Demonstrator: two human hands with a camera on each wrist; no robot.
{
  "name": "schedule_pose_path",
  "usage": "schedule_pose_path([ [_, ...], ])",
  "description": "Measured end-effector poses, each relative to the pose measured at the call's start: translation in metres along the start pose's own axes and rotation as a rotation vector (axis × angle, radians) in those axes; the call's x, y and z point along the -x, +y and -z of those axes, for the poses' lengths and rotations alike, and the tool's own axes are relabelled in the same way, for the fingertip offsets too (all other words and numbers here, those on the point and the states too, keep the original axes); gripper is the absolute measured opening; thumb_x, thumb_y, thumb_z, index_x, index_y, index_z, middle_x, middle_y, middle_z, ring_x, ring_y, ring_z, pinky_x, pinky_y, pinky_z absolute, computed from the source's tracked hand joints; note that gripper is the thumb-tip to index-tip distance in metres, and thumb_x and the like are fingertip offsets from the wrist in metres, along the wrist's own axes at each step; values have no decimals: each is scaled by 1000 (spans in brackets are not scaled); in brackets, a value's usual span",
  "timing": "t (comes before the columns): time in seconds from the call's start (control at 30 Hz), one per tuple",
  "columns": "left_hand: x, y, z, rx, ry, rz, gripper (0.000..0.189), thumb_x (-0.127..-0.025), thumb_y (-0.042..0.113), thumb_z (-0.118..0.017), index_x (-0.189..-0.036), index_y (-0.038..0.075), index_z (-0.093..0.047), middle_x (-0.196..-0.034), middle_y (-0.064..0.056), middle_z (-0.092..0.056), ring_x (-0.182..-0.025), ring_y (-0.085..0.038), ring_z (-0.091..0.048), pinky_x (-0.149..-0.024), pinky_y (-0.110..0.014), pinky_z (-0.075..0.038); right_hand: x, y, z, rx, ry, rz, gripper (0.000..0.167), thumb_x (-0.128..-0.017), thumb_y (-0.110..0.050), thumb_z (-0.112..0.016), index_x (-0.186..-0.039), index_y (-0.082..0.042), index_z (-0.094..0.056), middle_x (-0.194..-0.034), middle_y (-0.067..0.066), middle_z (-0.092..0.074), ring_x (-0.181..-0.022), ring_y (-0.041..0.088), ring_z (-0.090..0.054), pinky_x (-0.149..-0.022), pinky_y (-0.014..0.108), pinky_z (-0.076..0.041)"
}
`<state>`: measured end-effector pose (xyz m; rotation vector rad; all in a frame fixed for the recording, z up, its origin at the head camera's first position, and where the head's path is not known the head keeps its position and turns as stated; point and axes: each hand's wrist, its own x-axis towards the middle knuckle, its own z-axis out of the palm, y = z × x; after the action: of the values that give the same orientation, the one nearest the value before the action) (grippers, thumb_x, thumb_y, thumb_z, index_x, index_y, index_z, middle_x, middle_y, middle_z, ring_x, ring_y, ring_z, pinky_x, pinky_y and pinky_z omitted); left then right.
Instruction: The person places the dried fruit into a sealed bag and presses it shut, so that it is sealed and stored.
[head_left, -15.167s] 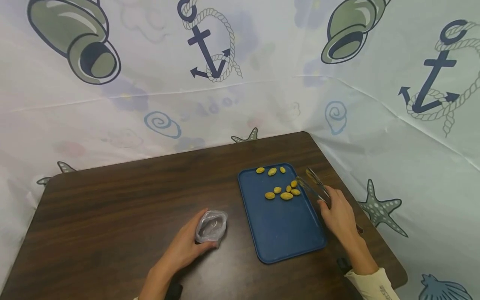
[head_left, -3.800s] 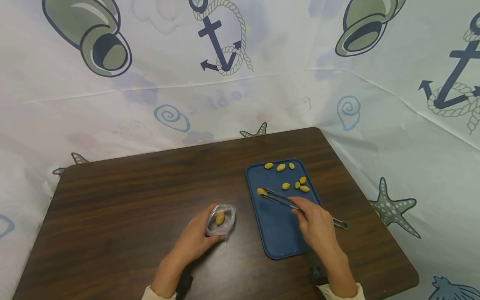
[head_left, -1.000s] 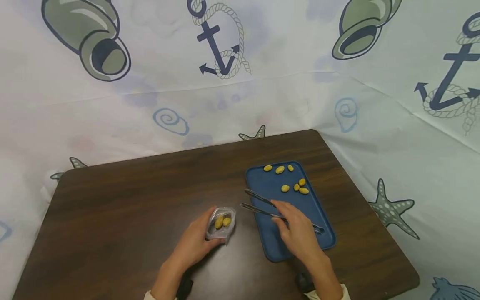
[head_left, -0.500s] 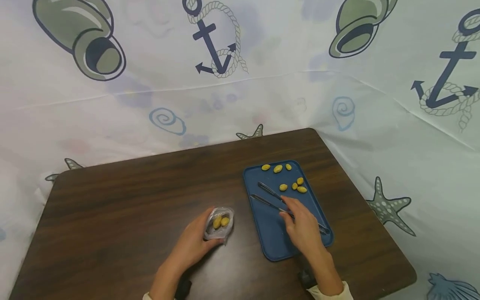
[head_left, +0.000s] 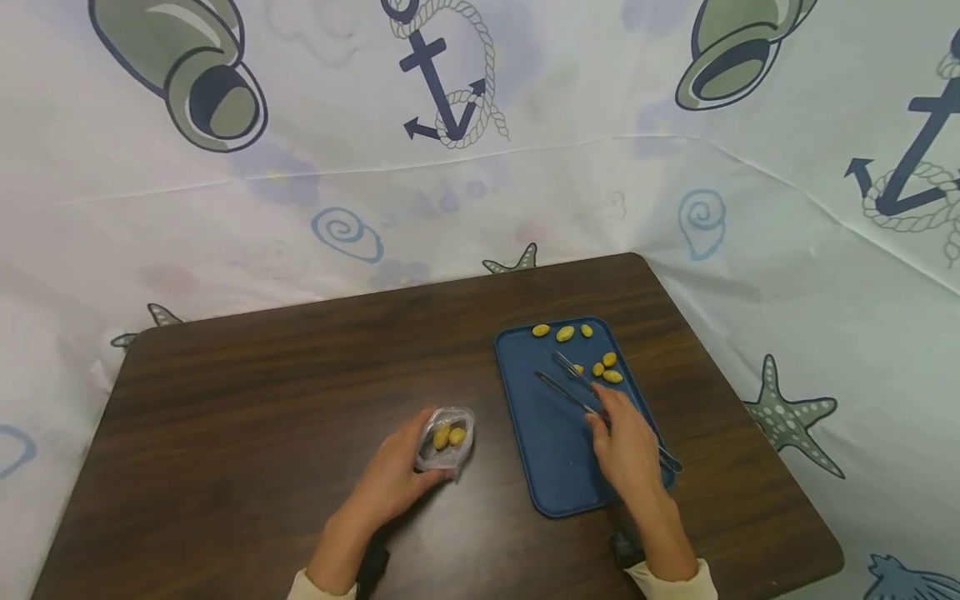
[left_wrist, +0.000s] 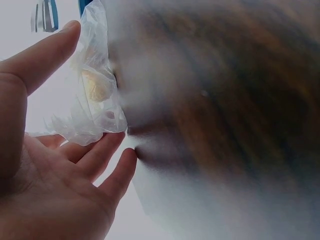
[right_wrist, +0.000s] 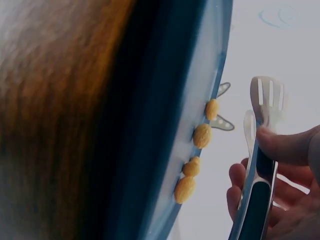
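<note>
Head: bag (head_left: 468, 435) shows two yellow pieces (head_left: 442, 436), up from one a few seconds back. Left hand (head_left: 401, 467) grips it, apart from tray (head_left: 551, 475). Right hand (head_left: 627, 442) grips tongs (head_left: 567, 394), back over tray, tips spread; I count seven pieces left there, so I'd call it early.
Left wrist: thumb and fingers round bag, yellow showing through.
Right wrist: fork-ended tongs in grip. I can't read any brand, label or writing.
</note>
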<state>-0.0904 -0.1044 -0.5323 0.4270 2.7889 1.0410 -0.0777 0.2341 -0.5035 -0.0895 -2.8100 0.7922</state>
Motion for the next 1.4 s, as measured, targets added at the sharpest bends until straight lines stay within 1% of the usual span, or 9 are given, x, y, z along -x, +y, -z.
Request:
schedule_pose_path([
  [0.33, -1, 1, 1, -5, -8, 11, 95, -81, 33, -90, -158, 11, -39, -151, -17, -56, -137, -39, -55, -112, -57, -45, -3, 7, -1, -4, 68, -89, 46, -96, -10, -72, -140, -4, -62, -121, 18, -69, -92, 32, -67, -79, 55, -54],
  [0.57, -1, 0, 1, -6, -6, 11, 95, -80, 31, -90, -157, 10, -40, -151, -17, -56, -137, -38, -55, -112, -56, -46, -5, 11, 0, -4, 66, -151, 45, -96, -11, -72, -139, -5, -62, -125, 19, -68, -107, 42, -70, -85, 62, -53],
  [0.63, 0, 0, 1, -6, -1, 5, 95, -80, 31, -91, -157, 9, -40, -150, -18, -56, -136, -39, -55, -111, -56, -46, -5, 13, 0, 1, 59, -166, 45, -96, -12, -71, -140, -5, -62, -124, 20, -68, -107, 42, -69, -85, 63, -53],
  [0.73, 0, 0, 1, -13, -1, 7, 95, -80, 31, -91, -157, 9, -40, -151, -18, -56, -137, -39, -55, -112, -56, -45, -6, 14, 0, 9, 57, -177, 45, -96, -12, -71, -139, -5, -62, -121, 20, -69, -104, 42, -70, -83, 62, -53],
  [0.87, 0, 0, 1, -20, 1, -2, 95, -79, 31, -91, -157, 9, -40, -151, -17, -56, -137, -38, -55, -113, -56, -45, -7, 16, 0, 19, 66, -186, 44, -95, -12, -72, -138, -6, -64, -109, 18, -70, -94, 39, -70, -79, 61, -53],
  [1.03, -4, 0, 2, -10, 2, -12, 95, -80, 30, -90, -158, 9, -39, -150, -18, -57, -135, -39, -56, -111, -56, -46, -11, 17, 1, 41, 75, -186, 44, -93, -12, -73, -136, -8, -66, -104, 16, -71, -94, 41, -70, -79, 62, -52],
  [1.13, -6, 1, 4, -7, 0, -13, 95, -81, 29, -90, -158, 10, -39, -149, -17, -57, -134, -38, -57, -109, -56, -47, -13, 16, 2, 49, 59, -203, 43, -94, -14, -72, -137, -9, -66, -109, 18, -72, -98, 44, -71, -81, 63, -52],
  [1.3, -3, 0, 4, -10, -6, 1, 95, -80, 28, -91, -158, 11, -39, -148, -16, -58, -133, -38, -57, -109, -56, -48, -11, 14, 5, 58, 17, -247, 41, -97, -15, -69, -137, -12, -67, -127, 22, -71, -108, 51, -68, -85, 67, -52],
  [1.4, 0, -1, 2, -12, -18, 14, 95, -81, 29, -90, -158, 12, -38, -150, -16, -57, -135, -37, -56, -110, -55, -47, -7, 14, 6, 68, 11, -251, 39, -98, -15, -68, -137, -13, -67, -128, 23, -70, -108, 52, -68, -84, 67, -52],
])
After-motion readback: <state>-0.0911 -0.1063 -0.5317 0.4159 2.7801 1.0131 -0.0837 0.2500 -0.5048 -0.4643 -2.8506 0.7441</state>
